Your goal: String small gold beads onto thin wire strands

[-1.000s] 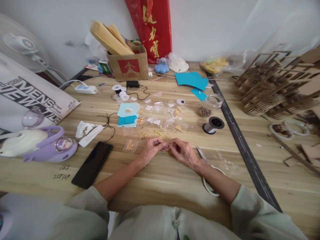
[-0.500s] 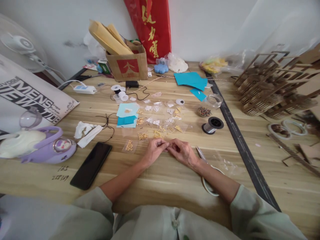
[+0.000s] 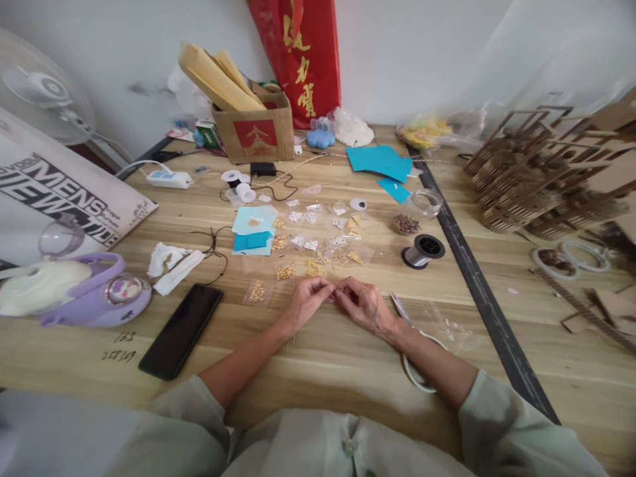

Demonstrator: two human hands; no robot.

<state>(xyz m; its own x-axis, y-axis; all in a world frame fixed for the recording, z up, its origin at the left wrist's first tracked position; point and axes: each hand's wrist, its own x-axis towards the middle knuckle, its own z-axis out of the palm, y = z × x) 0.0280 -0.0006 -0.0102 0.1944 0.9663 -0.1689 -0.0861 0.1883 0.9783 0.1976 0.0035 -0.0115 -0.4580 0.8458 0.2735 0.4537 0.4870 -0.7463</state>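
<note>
My left hand (image 3: pixel 309 299) and my right hand (image 3: pixel 365 303) meet fingertip to fingertip over the table, both closed in a pinch. Whatever lies between the fingers is too small to make out. A faint thin strand seems to hang below my left hand. Just beyond the fingertips lie small piles of gold beads (image 3: pixel 315 268) on clear bags, and farther back several piles of silver beads (image 3: pixel 311 217). Another pile of gold beads (image 3: pixel 257 291) sits left of my left hand. Scissors (image 3: pixel 400 309) lie beside my right wrist, their white handles partly under my forearm.
A wire spool (image 3: pixel 423 250) and a jar of dark beads (image 3: pixel 406 224) stand to the right. Left are a black phone (image 3: pixel 181 330) and a purple bottle (image 3: pixel 94 291). Light blue paper (image 3: pixel 253 220) lies behind my left hand. Wooden racks (image 3: pixel 541 172) fill the far right; a cardboard box (image 3: pixel 256 132) stands behind.
Both hands stay pinched together at nearly the same spot. My right fingers have shifted very slightly; the objects on the table have not moved.
</note>
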